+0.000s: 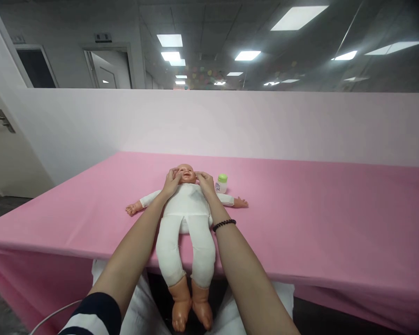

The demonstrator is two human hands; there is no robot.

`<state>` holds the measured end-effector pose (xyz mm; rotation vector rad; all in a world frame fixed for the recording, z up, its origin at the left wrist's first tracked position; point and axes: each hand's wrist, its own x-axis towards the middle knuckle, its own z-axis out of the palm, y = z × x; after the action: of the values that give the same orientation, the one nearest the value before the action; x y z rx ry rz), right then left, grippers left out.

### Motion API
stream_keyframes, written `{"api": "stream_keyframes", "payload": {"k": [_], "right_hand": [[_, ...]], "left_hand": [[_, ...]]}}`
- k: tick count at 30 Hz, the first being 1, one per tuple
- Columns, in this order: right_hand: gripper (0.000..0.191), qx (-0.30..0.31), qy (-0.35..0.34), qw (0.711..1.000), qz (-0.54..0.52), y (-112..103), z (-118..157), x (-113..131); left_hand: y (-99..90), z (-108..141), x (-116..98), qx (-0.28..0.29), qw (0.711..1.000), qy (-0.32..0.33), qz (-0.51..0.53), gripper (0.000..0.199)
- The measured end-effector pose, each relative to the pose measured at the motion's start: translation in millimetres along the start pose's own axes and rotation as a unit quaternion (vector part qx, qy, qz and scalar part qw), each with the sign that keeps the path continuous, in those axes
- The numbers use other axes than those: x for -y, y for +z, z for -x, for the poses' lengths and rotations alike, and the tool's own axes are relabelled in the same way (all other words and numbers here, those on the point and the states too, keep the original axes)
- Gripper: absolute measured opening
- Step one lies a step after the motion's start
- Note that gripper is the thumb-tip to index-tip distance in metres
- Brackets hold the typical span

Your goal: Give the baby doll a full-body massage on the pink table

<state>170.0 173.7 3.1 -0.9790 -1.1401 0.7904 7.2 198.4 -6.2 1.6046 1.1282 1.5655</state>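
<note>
While left hand [170, 183], right hand [205, 182] cup it, doll's head [185, 173] between;

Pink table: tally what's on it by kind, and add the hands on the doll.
Doll: 1
Bottle: 1
Hands: 2 (left hand, right hand)
Total: 4

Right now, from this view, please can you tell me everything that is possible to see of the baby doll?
The baby doll lies on its back on a pink tablecloth, with its arms stretched out sideways and its feet hanging over the table edge. Its head, hands and feet look like smooth peach plastic, and its body and limbs look like soft white cloth. Its mouth is open. The left hand and right hand touch the sides of its face.
</note>
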Motion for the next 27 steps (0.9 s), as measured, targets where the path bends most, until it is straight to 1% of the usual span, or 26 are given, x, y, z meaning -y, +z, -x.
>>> {"api": "stream_keyframes", "payload": {"k": [3,6,8,9,12,15,17,19,22,27], "right_hand": [[0.031,-0.043,0.053,0.996,-0.054,3,0,5],[0.032,-0.090,0.126,0.983,-0.101,4,-3,11],[0.034,-0.107,0.156,0.976,-0.106,2,-6,12],[0.036,-0.115,0.161,0.975,-0.104,1,-7,13],[0.040,-0.139,0.148,0.976,-0.078,-1,-6,13],[0.039,-0.160,0.119,0.980,-0.014,1,-1,16],[0.036,-0.157,0.097,0.982,0.031,2,4,19],[0.036,-0.140,0.082,0.985,0.058,3,8,22],[0.038,-0.128,0.082,0.987,0.061,3,11,26],[0.039,-0.123,0.087,0.988,0.045,1,12,27]], "left_hand": [[-2.8,1,1,-0.007,0.999,-0.020,0.033,0.033],[-5.7,0,1,-0.019,0.991,-0.087,0.095,0.037],[-9.0,-1,1,-0.042,0.984,-0.121,0.122,0.031],[-10.8,-1,1,-0.055,0.983,-0.125,0.126,0.028],[-14.4,1,1,-0.072,0.984,-0.112,0.116,0.028],[-13.8,3,-1,-0.064,0.988,-0.095,0.099,0.029],[-12.4,3,-1,-0.050,0.992,-0.079,0.084,0.031],[-11.7,3,-1,-0.032,0.996,-0.058,0.064,0.033],[-12.1,2,0,-0.015,0.998,-0.033,0.042,0.034],[-12.3,2,0,-0.013,0.999,-0.026,0.041,0.032]]}}
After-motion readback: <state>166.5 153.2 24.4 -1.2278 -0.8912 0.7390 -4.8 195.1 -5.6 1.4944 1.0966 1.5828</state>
